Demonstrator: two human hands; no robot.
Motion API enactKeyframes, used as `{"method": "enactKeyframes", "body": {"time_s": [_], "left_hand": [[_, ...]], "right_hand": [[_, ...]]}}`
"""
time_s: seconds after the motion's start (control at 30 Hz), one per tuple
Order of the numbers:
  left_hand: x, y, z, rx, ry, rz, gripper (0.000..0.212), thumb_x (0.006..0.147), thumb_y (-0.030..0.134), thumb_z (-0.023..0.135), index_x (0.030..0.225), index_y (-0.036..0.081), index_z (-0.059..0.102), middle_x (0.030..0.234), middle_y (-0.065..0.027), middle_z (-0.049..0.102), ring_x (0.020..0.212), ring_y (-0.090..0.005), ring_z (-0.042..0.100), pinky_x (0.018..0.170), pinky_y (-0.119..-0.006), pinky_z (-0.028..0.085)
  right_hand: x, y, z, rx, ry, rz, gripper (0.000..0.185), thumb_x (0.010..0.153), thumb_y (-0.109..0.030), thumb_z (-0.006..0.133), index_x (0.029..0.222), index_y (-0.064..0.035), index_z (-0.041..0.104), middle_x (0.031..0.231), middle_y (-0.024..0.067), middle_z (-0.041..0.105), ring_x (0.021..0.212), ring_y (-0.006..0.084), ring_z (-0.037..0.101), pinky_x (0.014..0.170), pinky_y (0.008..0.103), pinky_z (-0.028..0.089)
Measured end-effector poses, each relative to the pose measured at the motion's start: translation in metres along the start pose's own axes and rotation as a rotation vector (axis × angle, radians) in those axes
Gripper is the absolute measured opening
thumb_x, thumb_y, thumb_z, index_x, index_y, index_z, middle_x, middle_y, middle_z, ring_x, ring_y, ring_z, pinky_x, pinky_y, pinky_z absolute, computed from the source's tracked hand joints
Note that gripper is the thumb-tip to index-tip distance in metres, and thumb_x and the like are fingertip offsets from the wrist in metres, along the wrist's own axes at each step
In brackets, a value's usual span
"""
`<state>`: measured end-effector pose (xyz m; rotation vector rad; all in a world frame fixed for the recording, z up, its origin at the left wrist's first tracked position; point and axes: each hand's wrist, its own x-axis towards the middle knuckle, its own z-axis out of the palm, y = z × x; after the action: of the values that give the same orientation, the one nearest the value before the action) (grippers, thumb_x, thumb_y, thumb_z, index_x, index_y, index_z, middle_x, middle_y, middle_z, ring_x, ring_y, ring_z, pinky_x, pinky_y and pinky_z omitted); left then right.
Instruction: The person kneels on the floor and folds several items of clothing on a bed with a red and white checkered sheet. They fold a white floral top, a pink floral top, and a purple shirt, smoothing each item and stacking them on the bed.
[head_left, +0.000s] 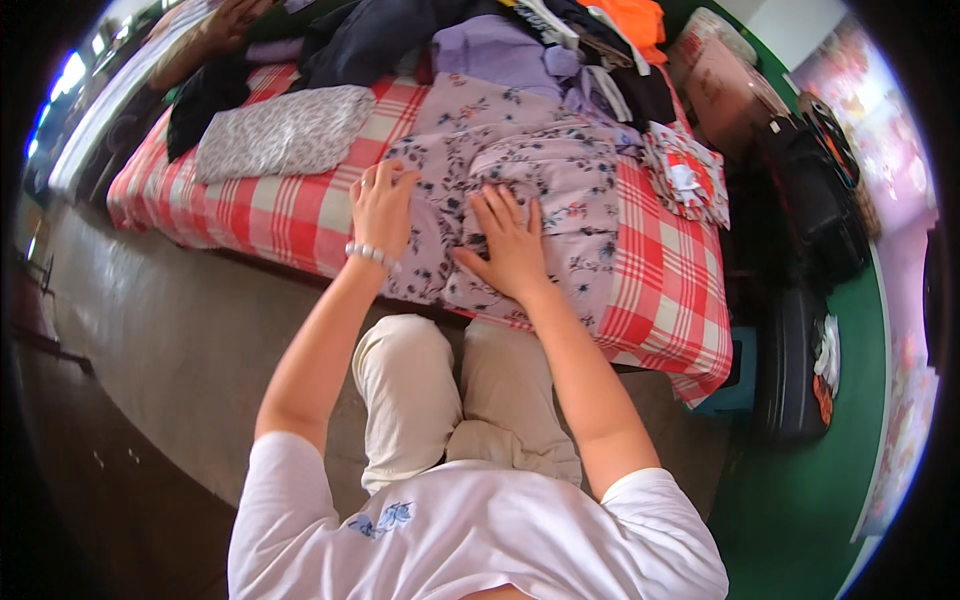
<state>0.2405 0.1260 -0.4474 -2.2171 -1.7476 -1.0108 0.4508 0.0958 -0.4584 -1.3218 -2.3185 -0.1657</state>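
Note:
A pink floral garment (577, 217) lies spread on a bed with a red and white checked sheet (292, 206), its right part folded over in layers. My left hand (382, 206), with a ring and a beaded bracelet, rests at the garment's left edge. Its fingers are bent, and whether they pinch the fabric cannot be told. My right hand (508, 240) lies flat on the folded part, palm down, fingers spread. Left of the garment is a folded grey and white patterned cloth (285, 133).
Dark clothes (375, 37), a lavender garment (487, 52) and an orange one (630, 22) are heaped at the back. A folded red and white printed cloth (686, 176) lies at the right edge. Black bags (817, 195) and a dark suitcase (791, 367) stand beside the bed.

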Motion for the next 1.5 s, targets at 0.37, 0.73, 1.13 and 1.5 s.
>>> {"method": "enactKeyframes", "body": {"time_s": [0.37, 0.73, 1.13, 1.5], "left_hand": [[-0.077, 0.108, 0.023, -0.183, -0.316, 0.167, 0.1, 0.079, 0.06, 0.062, 0.148, 0.001, 0.019, 0.155, -0.0205, 0.015, 0.145, -0.0359, 0.008, 0.114, -0.055, 0.01], [-0.11, 0.17, 0.038, -0.031, -0.185, 0.31, 0.102, 0.06, 0.03, 0.08, 0.147, 0.017, 0.029, 0.153, -0.0156, 0.024, 0.143, -0.0328, 0.02, 0.113, -0.056, 0.013], [-0.084, 0.223, 0.066, -0.388, -0.151, 0.306, 0.081, 0.066, 0.002, 0.068, 0.141, 0.018, 0.041, 0.148, -0.0067, 0.038, 0.14, -0.0227, 0.03, 0.114, -0.05, 0.019], [-0.1, 0.252, 0.062, -1.776, -0.334, -0.547, 0.046, 0.089, 0.004, 0.049, 0.134, 0.002, 0.046, 0.133, -0.0101, 0.052, 0.124, -0.0187, 0.046, 0.105, -0.032, 0.033]], "right_hand": [[0.024, 0.086, -0.041, 0.602, -0.021, 0.076, 0.032, 0.086, -0.004, 0.056, 0.118, -0.0045, 0.06, 0.135, 0.0124, 0.051, 0.131, 0.0289, 0.042, 0.108, 0.0397, 0.033], [0.019, 0.204, -0.04, 0.674, 0.005, 0.789, 0.071, 0.076, -0.038, 0.075, 0.126, 0.0048, 0.05, 0.126, 0.0208, 0.056, 0.117, 0.0287, 0.054, 0.099, 0.0342, 0.04], [-0.052, 0.245, -0.115, 0.536, 0.386, 0.659, 0.062, 0.072, 0.006, 0.065, 0.132, -0.0058, 0.051, 0.136, 0.0141, 0.051, 0.126, 0.0252, 0.047, 0.105, 0.0319, 0.035], [0.043, 0.233, -0.188, 0.744, 0.266, 0.736, 0.024, 0.08, -0.007, 0.056, 0.097, -0.0033, 0.073, 0.089, 0.0066, 0.068, 0.076, 0.0168, 0.063, 0.071, 0.0276, 0.049]]}}
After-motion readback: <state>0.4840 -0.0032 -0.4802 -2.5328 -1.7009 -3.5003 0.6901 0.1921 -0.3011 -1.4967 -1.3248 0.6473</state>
